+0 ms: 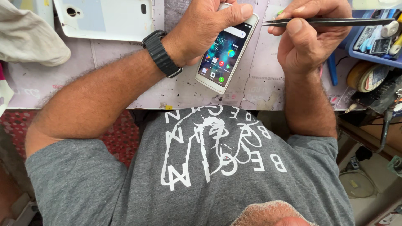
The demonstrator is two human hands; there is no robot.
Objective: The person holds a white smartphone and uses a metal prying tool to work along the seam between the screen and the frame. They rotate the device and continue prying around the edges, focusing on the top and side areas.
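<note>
I see my left hand point(205, 29) gripping a white smartphone point(226, 52), screen lit; my right hand point(307, 35) pinches black tweezers point(331, 21).

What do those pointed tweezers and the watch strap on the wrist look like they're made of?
The tweezers in the right hand look like metal with a dark matte coating: thin, rigid, sharply tapered, with a faint sheen. The watch strap by the left hand seems to be black rubber or silicone: ribbed, dull and curved around the wrist.
</note>
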